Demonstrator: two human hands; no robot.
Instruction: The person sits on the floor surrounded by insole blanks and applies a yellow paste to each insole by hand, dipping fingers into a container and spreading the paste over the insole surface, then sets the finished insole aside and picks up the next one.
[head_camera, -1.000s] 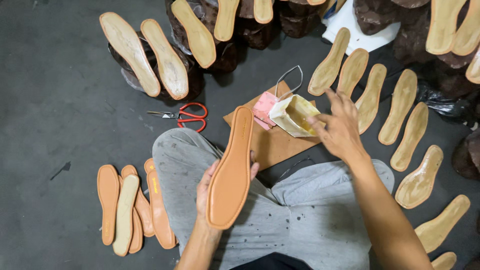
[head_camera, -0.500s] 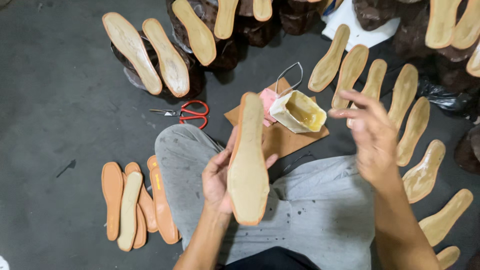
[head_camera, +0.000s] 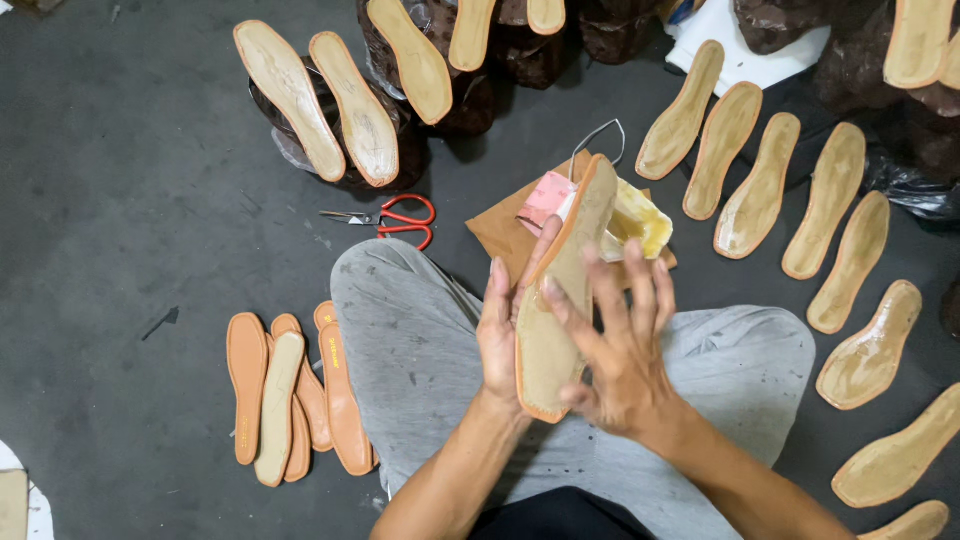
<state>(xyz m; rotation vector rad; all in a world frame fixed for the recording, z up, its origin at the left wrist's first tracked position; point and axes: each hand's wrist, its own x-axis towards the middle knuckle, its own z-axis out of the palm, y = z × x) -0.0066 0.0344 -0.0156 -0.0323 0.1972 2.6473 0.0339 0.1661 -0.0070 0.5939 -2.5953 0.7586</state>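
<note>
Over my grey-trousered lap, which I'll use as the landmark, I've got one insole upright-ish, tilted w/ its toe end pointing away from me, orange edge showing on the left side, pale beige face toward my right palm.

Biggest first: beyond the lap, up top, a dark pile of shoe uppers w/ several pale soles lying across it. Right of the lap, a long row of glue-coated soles spread on the grey floor, running down to the bottom right corner. Left of the lap, just beside my knee, a small stack of orange insoles, one pale one on top.

Just past the lap, behind the held insole: brown cardboard sheet, yellowish glue pot w/ wire handle on it, a pink bit beside it. Red-handled scissors on the floor near the knee, to the left of the cardboard.

Left hand grips the insole from behind/left, thumb along its edge. Right hand is spread wide, fingers splayed, palm flat against the insole's beige face.
</note>
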